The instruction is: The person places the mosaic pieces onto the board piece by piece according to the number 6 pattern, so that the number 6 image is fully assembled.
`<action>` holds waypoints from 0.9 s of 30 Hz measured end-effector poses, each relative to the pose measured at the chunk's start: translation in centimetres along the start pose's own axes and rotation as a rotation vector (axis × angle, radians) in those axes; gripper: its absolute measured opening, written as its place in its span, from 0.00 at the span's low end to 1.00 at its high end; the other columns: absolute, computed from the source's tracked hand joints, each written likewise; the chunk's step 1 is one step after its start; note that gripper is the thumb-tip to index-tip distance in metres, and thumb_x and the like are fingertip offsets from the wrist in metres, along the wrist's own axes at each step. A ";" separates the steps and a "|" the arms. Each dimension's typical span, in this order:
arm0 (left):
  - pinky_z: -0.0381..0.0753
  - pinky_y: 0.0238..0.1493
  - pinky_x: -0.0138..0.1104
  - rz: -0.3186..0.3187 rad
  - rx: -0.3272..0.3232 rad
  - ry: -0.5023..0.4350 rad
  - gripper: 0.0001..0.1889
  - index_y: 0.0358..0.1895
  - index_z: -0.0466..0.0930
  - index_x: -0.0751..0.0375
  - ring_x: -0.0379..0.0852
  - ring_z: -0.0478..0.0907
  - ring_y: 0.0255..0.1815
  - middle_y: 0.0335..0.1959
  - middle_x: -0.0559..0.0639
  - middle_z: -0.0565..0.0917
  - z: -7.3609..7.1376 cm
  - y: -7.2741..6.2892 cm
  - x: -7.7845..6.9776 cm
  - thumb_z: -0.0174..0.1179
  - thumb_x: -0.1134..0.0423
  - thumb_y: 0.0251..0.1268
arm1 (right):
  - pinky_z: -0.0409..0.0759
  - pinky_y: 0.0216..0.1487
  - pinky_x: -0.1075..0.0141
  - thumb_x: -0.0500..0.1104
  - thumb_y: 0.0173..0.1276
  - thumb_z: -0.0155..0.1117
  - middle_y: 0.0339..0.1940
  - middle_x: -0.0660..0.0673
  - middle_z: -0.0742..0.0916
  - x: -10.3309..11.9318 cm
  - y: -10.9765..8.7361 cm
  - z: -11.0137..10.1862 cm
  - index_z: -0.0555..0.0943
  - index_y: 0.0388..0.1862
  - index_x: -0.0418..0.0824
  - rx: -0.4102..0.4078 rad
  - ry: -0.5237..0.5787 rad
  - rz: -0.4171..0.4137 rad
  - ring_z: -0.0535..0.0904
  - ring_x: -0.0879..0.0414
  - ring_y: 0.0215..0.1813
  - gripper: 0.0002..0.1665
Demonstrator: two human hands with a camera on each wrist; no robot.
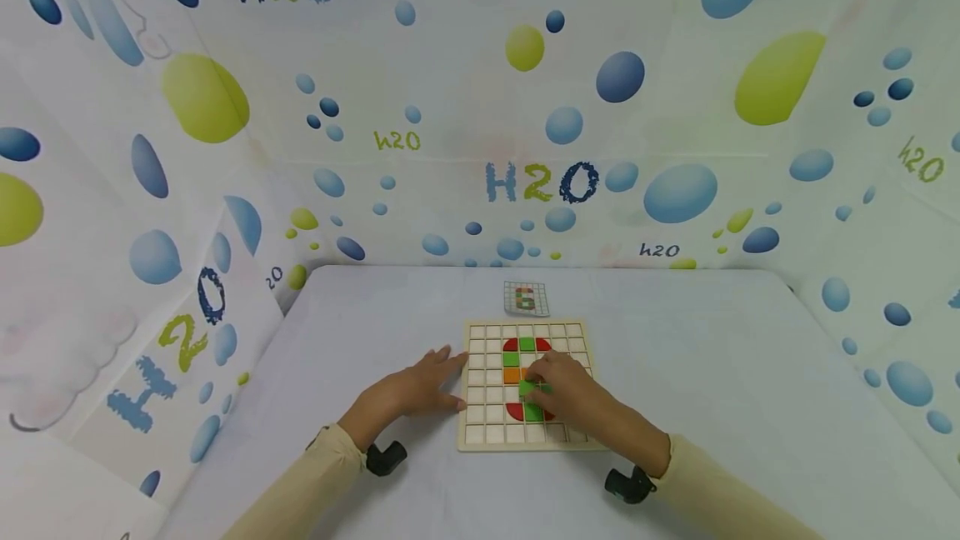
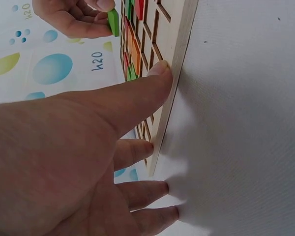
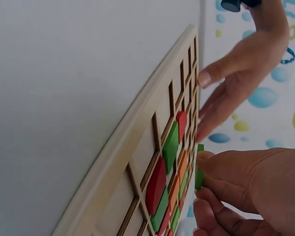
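Observation:
A wooden grid board (image 1: 483, 437) lies flat on the table, with red, green and orange tiles set in its middle cells. Between thumb and fingers, my right hand (image 1: 572, 392) pinches a green square tile (image 3: 200, 166), held just above the board. Part of the tile pattern is hidden under that hand in the head view. My left hand (image 1: 420, 386) rests at the board's left edge, its fingers spread and fairly straight. In the left wrist view the left thumb (image 2: 142, 91) touches the board's rim. Red rounded tiles (image 3: 156, 187) and a green tile (image 3: 170, 147) sit in cells.
Behind the board lies a small card (image 1: 527, 298) printed with a coloured grid pattern. A white cloth covers the table (image 1: 690, 357), and a bubble-printed sheet (image 1: 450, 90) hangs behind and at the sides. Each wrist carries a black camera (image 1: 386, 458).

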State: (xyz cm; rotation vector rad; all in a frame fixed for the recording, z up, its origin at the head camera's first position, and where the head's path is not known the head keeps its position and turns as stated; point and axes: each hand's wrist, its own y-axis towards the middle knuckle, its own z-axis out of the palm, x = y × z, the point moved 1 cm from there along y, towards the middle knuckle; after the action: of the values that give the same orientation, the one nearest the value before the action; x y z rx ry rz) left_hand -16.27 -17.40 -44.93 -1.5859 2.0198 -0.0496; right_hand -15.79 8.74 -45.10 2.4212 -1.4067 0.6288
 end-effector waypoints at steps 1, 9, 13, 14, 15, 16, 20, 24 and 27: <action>0.59 0.80 0.63 0.000 0.002 0.000 0.45 0.84 0.60 0.51 0.65 0.49 0.87 0.86 0.63 0.55 0.0 0.0 0.0 0.71 0.46 0.69 | 0.85 0.57 0.54 0.42 0.67 0.78 0.43 0.48 0.85 0.1 0.1 0.2 0.88 0.48 0.38 -0.002 -0.014 -0.012 0.79 0.53 0.49 0.13; 0.59 0.80 0.64 0.006 0.001 0.001 0.45 0.84 0.60 0.50 0.65 0.49 0.87 0.86 0.63 0.56 0.1 0.0 0.2 0.71 0.45 0.68 | 0.86 0.55 0.58 0.43 0.67 0.79 0.42 0.49 0.86 0.9 0.6 1.0 0.89 0.48 0.40 0.006 -0.111 -0.037 0.79 0.56 0.47 0.14; 0.59 0.80 0.63 0.005 0.000 -0.004 0.45 0.84 0.60 0.50 0.65 0.49 0.87 0.86 0.63 0.56 0.1 0.1 0.2 0.71 0.45 0.68 | 0.86 0.54 0.59 0.43 0.66 0.79 0.42 0.49 0.85 1.1 0.8 0.9 0.89 0.48 0.39 0.022 -0.118 -0.033 0.79 0.56 0.46 0.14; 0.59 0.80 0.63 0.005 0.000 -0.002 0.45 0.84 0.60 0.50 0.65 0.49 0.87 0.86 0.63 0.56 0.1 0.1 0.2 0.71 0.45 0.68 | 0.86 0.53 0.59 0.42 0.66 0.80 0.41 0.49 0.85 1.1 0.9 0.9 0.89 0.48 0.39 0.027 -0.116 -0.030 0.78 0.56 0.45 0.14; 0.59 0.80 0.63 0.006 0.000 -0.002 0.45 0.84 0.60 0.50 0.65 0.49 0.87 0.86 0.63 0.56 0.0 0.1 0.2 0.71 0.45 0.68 | 0.86 0.52 0.60 0.42 0.66 0.80 0.40 0.49 0.85 1.1 1.0 0.9 0.89 0.48 0.39 0.031 -0.115 -0.027 0.78 0.57 0.45 0.14; 0.59 0.80 0.63 0.006 0.000 -0.001 0.45 0.84 0.60 0.50 0.65 0.49 0.87 0.86 0.63 0.56 0.0 0.1 0.2 0.71 0.45 0.68 | 0.86 0.51 0.61 0.42 0.66 0.80 0.40 0.49 0.85 1.2 1.0 0.8 0.89 0.47 0.39 0.034 -0.111 -0.026 0.78 0.57 0.44 0.13; 0.59 0.80 0.63 0.007 0.001 0.011 0.45 0.85 0.60 0.50 0.65 0.49 0.87 0.86 0.63 0.56 -0.1 0.0 0.1 0.71 0.46 0.69 | 0.86 0.51 0.61 0.41 0.66 0.80 0.39 0.49 0.85 1.3 1.3 0.8 0.90 0.46 0.39 0.052 -0.092 -0.025 0.78 0.57 0.43 0.12; 0.59 0.80 0.63 0.014 0.001 0.014 0.45 0.84 0.60 0.51 0.66 0.49 0.87 0.86 0.63 0.55 -0.1 -0.1 0.1 0.70 0.46 0.70 | 0.86 0.49 0.60 0.40 0.65 0.80 0.39 0.48 0.86 1.2 1.4 0.7 0.90 0.44 0.37 0.053 -0.067 -0.054 0.78 0.56 0.43 0.12; 0.59 0.80 0.63 0.020 0.002 0.012 0.45 0.84 0.60 0.52 0.66 0.49 0.87 0.86 0.64 0.55 -0.1 -0.1 0.1 0.70 0.46 0.70 | 0.85 0.48 0.60 0.40 0.65 0.80 0.38 0.48 0.86 1.1 1.5 0.8 0.90 0.44 0.37 0.054 -0.055 -0.068 0.79 0.57 0.43 0.11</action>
State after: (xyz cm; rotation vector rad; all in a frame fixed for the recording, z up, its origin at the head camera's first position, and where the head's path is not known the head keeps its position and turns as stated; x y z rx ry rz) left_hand -16.30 -17.58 -44.84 -1.5675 2.0439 -0.0530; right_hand -16.42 6.81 -45.20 2.5354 -1.3382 0.5960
